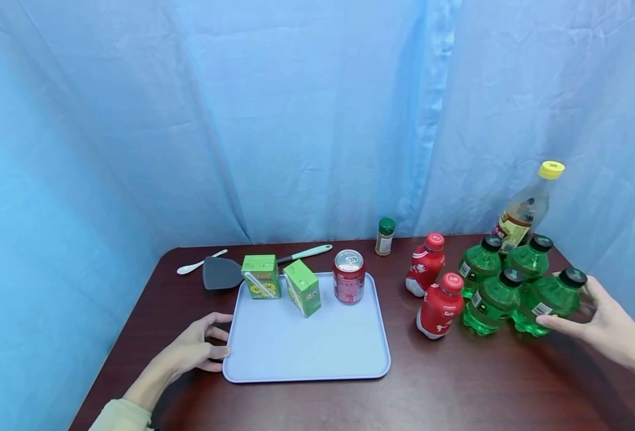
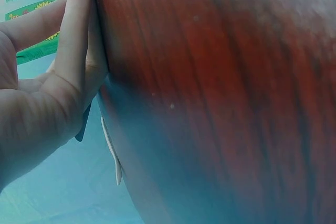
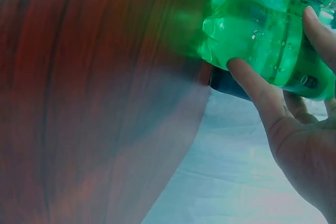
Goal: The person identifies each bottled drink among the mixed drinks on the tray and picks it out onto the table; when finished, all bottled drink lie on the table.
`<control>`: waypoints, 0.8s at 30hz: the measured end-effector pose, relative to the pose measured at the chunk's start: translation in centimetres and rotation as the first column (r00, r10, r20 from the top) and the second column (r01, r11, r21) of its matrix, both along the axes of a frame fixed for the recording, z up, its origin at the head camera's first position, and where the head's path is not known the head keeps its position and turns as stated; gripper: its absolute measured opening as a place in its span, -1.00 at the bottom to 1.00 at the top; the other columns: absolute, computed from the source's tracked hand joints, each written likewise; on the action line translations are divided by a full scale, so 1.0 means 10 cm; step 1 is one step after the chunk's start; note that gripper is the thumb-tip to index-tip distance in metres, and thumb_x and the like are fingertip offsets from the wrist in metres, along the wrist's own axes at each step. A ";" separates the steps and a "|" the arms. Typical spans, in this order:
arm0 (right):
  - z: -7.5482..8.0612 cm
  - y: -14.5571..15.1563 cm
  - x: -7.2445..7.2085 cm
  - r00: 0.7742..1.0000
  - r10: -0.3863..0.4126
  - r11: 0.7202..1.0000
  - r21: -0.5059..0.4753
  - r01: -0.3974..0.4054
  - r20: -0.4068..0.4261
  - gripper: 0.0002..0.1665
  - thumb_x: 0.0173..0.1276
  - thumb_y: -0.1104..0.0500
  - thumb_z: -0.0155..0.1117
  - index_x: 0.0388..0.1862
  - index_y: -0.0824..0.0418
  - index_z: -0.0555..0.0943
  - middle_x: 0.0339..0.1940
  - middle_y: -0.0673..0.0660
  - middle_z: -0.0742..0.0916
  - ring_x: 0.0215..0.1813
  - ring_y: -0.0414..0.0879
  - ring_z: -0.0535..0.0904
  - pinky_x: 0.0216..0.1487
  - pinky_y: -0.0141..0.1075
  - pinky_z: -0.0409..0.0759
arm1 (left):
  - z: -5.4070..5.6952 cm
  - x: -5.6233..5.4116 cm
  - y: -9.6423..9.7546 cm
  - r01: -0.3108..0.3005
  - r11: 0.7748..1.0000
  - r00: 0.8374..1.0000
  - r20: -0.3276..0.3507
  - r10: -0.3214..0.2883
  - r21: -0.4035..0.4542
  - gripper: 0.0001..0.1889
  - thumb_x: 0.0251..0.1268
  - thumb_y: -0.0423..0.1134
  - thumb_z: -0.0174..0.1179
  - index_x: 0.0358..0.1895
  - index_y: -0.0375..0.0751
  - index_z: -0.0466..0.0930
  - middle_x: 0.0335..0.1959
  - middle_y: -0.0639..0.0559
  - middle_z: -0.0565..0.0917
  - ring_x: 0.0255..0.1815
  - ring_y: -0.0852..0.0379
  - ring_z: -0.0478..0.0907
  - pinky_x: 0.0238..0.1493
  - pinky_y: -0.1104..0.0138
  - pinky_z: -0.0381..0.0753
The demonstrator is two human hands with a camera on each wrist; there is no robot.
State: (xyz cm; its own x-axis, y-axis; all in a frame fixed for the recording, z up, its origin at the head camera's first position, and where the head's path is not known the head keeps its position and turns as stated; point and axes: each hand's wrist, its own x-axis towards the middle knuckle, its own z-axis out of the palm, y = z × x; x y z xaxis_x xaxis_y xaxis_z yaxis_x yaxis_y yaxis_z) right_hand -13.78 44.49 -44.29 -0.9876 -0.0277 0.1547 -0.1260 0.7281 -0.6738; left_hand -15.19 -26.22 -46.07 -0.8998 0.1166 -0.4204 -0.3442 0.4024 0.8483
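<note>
My left hand (image 1: 196,345) touches the left rim of a pale blue tray (image 1: 307,359), fingers loosely bent along its side. In the left wrist view, that hand's fingertips lie against the tray's edge. Two green drink cartons with straws, one carton (image 1: 262,276) left of the other carton (image 1: 303,288), and a red can (image 1: 348,277) stand on the tray's far part. My right hand (image 1: 592,323) grips a green plastic bottle (image 1: 548,299) at the right, thumb in front and fingers behind. In the right wrist view, one finger lies near the bottle's base.
Several green bottles (image 1: 490,302) cluster beside the gripped one, with two red bottles (image 1: 440,308) to their left. A yellow-capped bottle (image 1: 525,206) stands behind. A spice jar (image 1: 384,238), a spatula (image 1: 221,273) and a white spoon (image 1: 190,267) lie towards the back, before blue curtains.
</note>
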 end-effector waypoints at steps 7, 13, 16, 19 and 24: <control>0.00 -0.01 0.01 1.000 -0.007 1.000 -0.015 0.006 -0.008 -0.04 0.28 0.11 0.53 0.47 0.06 0.11 0.09 -0.19 0.51 -0.07 -0.66 0.47 -0.32 -0.45 0.64 | -0.01 -0.04 -0.01 0.014 1.000 1.000 0.004 -0.014 0.010 -0.26 0.18 -0.55 0.31 0.45 -0.28 0.26 -0.03 -0.26 0.53 -0.24 -0.05 0.63 -0.28 0.02 0.75; 0.07 -0.07 -0.03 1.000 -0.011 0.999 0.041 0.012 -0.006 0.13 0.26 0.05 0.54 0.61 0.10 0.03 0.30 0.32 0.40 0.02 -0.56 0.43 -0.33 -0.48 0.58 | -0.02 -0.06 -0.05 0.023 1.000 1.000 0.012 -0.023 0.010 -0.25 0.19 -0.53 0.32 0.47 -0.31 0.25 -0.03 -0.26 0.52 -0.23 -0.04 0.63 -0.26 0.01 0.75; 0.19 -0.15 -0.03 0.999 -0.043 0.998 0.053 0.042 0.010 0.26 0.28 0.01 0.52 0.70 -0.06 -0.14 0.51 0.44 0.22 0.36 0.08 0.44 -0.06 -0.03 0.68 | 0.00 -0.07 -0.06 0.040 0.999 0.999 0.014 -0.040 -0.009 -0.26 0.21 -0.49 0.33 0.47 -0.31 0.26 -0.03 -0.25 0.53 -0.22 -0.04 0.64 -0.25 0.01 0.74; 0.38 -0.29 -0.01 0.995 -0.099 0.993 0.060 0.099 -0.010 0.27 0.33 -0.04 0.47 0.69 -0.21 -0.25 0.64 0.38 0.06 0.46 0.59 0.06 0.09 0.41 0.38 | 0.09 -0.08 -0.10 0.075 0.996 0.997 -0.017 -0.076 -0.039 -0.30 0.25 -0.45 0.33 0.46 -0.33 0.26 0.00 -0.25 0.54 -0.17 -0.06 0.66 -0.22 -0.02 0.74; 0.76 -0.63 0.02 0.940 -0.127 0.986 0.062 0.154 -0.317 -0.01 0.43 0.15 0.36 0.67 -0.11 0.04 0.65 0.13 0.16 0.61 0.17 0.07 0.53 -0.12 0.18 | 0.39 -0.08 -0.19 0.141 0.932 0.903 -0.342 -0.260 -0.335 -0.42 0.32 -0.40 0.30 0.40 -0.32 0.41 0.07 -0.29 0.63 -0.04 -0.16 0.67 -0.10 -0.03 0.69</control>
